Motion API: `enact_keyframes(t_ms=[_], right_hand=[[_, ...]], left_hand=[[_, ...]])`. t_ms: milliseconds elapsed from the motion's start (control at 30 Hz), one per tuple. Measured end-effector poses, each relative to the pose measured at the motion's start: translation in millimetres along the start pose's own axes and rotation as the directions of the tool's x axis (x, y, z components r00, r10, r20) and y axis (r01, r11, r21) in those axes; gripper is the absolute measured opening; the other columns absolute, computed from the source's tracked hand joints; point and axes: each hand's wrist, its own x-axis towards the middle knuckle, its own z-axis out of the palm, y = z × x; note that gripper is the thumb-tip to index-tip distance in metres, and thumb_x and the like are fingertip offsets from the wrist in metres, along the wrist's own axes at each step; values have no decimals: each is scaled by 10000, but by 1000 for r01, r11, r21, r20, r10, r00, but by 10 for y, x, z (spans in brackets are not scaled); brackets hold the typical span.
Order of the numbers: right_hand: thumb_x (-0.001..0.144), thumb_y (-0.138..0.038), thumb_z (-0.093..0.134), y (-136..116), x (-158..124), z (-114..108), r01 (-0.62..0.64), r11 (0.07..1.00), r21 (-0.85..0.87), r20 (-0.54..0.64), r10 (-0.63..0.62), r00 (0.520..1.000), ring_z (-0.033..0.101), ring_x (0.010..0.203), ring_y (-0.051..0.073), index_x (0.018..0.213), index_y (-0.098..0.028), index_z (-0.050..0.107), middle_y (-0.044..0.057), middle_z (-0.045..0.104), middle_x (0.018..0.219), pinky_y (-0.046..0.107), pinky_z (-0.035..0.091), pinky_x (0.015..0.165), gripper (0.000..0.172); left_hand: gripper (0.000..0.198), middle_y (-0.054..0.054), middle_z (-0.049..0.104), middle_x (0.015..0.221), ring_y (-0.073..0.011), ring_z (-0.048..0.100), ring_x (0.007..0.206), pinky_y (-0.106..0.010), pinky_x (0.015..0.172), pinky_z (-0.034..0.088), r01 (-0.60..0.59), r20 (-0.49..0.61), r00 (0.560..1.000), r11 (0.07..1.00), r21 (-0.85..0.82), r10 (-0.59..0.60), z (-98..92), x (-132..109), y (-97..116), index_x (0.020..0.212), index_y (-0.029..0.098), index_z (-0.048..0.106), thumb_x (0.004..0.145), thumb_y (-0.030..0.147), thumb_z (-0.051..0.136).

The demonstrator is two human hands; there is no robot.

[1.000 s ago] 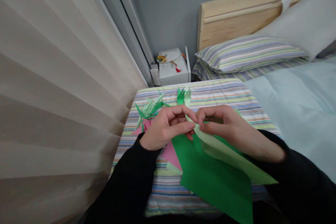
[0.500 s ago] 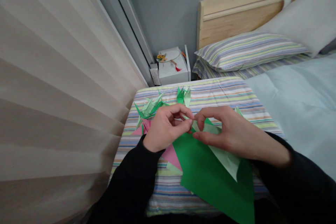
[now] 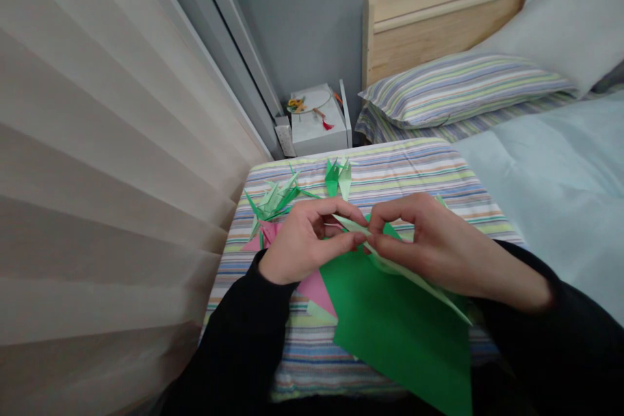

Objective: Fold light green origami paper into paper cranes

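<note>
A pale green piece of folded origami paper (image 3: pixel 423 281) is pinched between my two hands above the table. My left hand (image 3: pixel 312 237) has its thumb and forefinger closed on the paper's upper left part. Close beside it, my right hand (image 3: pixel 422 240) pinches the same paper, fingertips nearly touching those of the left. Beneath them lies a large dark green sheet (image 3: pixel 404 331), one corner hanging past the near edge. Pink paper (image 3: pixel 318 294) shows partly under the left wrist. The folds between my fingertips are hidden.
Several folded green paper cranes (image 3: pixel 275 198) lie at the table's far left, with two more green paper figures (image 3: pixel 338 177) at the back. A striped cloth (image 3: pixel 409 162) covers the table. A pleated curtain (image 3: pixel 112 175) hangs on the left; a bed (image 3: pixel 560 162) stands on the right.
My right hand has turned the pale green paper so it now shows nearly edge-on. Its fingers have closed from a looser grip. The dark green sheet stays in place.
</note>
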Motion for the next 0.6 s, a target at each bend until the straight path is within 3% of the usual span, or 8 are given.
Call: enact_keyframes(t_ms=[400, 600], right_hand=[[817, -177, 617, -13, -7, 19, -16, 1000, 21, 3, 15, 1000, 530, 585, 121, 608, -202, 675, -42, 609, 567, 274, 359, 588, 218], [794, -192, 641, -8, -1, 32, -52, 996, 68, -44, 55, 998, 626, 684, 162, 630, -208, 671, -21, 686, 655, 303, 437, 690, 168]], left_hand=[[204, -36, 704, 642, -111, 627, 526, -177, 450, 452, 17, -27, 1000, 998, 54, -16, -49, 1, 34, 755, 141, 766, 679, 281, 894], [162, -23, 728, 703, -92, 651, 538, -156, 483, 503, 0, -38, 999, 1000, -16, -1, -36, 1, 64, 787, 148, 757, 695, 214, 873]])
